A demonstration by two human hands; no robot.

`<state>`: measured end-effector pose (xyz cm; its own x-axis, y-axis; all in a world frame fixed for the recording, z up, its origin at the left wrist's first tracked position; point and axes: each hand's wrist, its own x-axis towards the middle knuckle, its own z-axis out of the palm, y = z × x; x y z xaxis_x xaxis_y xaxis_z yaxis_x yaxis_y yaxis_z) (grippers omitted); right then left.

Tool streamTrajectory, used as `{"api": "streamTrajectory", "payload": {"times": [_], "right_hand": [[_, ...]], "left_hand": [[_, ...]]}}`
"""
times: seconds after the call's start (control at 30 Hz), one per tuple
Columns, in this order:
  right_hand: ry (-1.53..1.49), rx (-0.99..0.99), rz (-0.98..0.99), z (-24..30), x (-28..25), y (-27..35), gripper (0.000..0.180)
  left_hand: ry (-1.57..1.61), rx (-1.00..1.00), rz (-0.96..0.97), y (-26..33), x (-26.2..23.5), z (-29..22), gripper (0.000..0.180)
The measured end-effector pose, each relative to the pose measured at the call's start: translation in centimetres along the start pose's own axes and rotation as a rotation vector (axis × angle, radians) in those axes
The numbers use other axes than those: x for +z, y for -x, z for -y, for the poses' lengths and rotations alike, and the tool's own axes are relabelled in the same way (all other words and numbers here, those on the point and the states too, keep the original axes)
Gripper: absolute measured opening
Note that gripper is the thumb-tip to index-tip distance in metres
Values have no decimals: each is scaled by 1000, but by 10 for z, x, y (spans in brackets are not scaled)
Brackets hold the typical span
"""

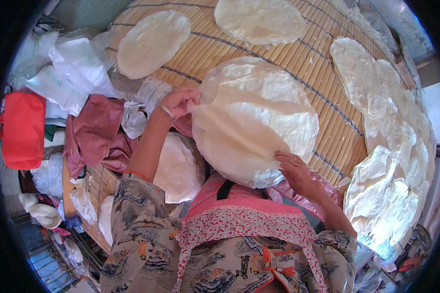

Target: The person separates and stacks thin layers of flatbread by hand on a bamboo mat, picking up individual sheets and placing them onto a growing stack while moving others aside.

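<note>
A thin, pale round flatbread sheet (230, 129) is held slightly lifted and creased, on top of a stack of similar round sheets (291, 124) in front of me. My left hand (181, 101) pinches its upper left edge between thumb and fingers. Down at the right edge, my right hand (295, 171) has its fingers closed on the same sheet, its thumb hidden. The stack's near side overhangs the slatted bamboo mat (335, 124) toward my pink apron (239, 215).
Single round sheets (154, 44) lie toward the back of the mat. Along the right side overlap several more sheets (396, 112). Another stack (175, 168) sits by my left forearm. Plastic bags (78, 68), a dusky red cloth (95, 132) and a red bag (23, 131) crowd the left.
</note>
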<state>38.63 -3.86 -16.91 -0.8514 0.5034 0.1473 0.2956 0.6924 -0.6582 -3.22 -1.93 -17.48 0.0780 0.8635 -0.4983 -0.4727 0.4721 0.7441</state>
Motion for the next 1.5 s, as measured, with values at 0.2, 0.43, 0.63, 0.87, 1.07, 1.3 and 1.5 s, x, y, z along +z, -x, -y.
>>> {"api": "streamTrajectory", "payload": {"times": [0.2, 0.43, 0.63, 0.87, 1.07, 1.3, 1.5], "right_hand": [[10, -94, 11, -9, -30, 2, 14], [17, -87, -30, 2, -90, -4, 17], [-15, -10, -119, 3, -134, -11, 22], [-119, 72, -184, -15, -150, -5, 23], [-196, 72, -169, -17, -159, -6, 29], [-181, 159, -191, -31, -165, 9, 32], [34, 151, -169, -30, -180, 0, 30]], "left_hand": [[133, -338, 75, 14, 14, 26, 18], [97, -297, 216, 12, 43, 43, 20], [203, -203, 348, 16, 66, 64, 29], [273, -86, 429, 38, 97, 126, 61], [731, 87, 380, 60, 119, 151, 51], [895, 132, 413, 49, 116, 182, 25], [759, 18, 195, 57, 124, 157, 15]]}}
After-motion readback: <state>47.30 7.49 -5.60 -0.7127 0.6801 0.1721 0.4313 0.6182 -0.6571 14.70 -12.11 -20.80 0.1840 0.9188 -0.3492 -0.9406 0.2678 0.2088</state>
